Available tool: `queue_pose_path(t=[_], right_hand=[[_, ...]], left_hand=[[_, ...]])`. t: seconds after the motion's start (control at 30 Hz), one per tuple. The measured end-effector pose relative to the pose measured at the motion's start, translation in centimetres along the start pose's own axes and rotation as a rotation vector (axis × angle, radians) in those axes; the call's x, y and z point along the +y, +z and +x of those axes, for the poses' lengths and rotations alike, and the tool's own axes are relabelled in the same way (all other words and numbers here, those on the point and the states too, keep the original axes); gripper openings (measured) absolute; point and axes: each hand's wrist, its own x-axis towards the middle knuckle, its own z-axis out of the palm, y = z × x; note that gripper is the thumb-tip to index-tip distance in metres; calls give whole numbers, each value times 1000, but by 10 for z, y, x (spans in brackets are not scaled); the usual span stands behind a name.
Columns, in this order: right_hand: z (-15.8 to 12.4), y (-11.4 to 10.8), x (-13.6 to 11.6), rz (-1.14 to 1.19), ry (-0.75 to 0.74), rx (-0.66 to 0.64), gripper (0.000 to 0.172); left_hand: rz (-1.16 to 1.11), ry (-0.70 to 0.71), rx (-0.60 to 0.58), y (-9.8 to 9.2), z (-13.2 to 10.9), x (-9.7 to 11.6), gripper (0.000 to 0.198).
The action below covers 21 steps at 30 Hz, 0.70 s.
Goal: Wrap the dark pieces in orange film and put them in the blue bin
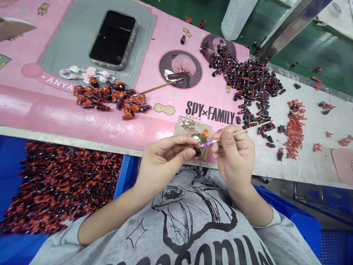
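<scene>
My left hand (164,158) pinches a small black capsule-shaped piece (197,151) with an orange frill between thumb and fingers. My right hand (234,154) grips a thin wooden stick (242,131) with a purple tip (209,143), and the tip nearly reaches the black piece. Just behind both hands lies a scrap of cardboard (193,129) bearing gold glitter and orange bits. Further up, a loose heap of dark capsules (248,82) spreads across a pink printed mat (154,125), with a cluster of orange-and-black pieces (110,97) to its left.
A black smartphone (113,38) and a second wooden stick (160,86) rest on the mat. A blue bin (127,176) heaped with orange-and-black pieces stands below the table edge at left. Orange scraps (294,129) lie on a white surface at right.
</scene>
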Motion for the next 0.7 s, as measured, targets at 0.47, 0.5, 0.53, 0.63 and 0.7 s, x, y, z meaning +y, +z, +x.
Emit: queue_pose_path(t=[0.47, 0.5, 0.53, 0.63, 0.7], right_hand=[[5, -15, -7, 39, -150, -8, 27], [6, -24, -11, 26, -213, -5, 25], [7, -34, -14, 6, -286, 7, 23], [8, -76, -31, -114, -546, 121, 18], [6, -108, -43, -258, -736, 278, 19]], left_hand=[[-52, -23, -28, 1, 0, 1, 12], [-50, -22, -32, 0, 1, 0, 12], [-44, -20, -36, -1, 1, 0, 12], [-6, 0, -32, -2, 2, -1, 11], [24, 4, -20, -2, 2, -2, 12]])
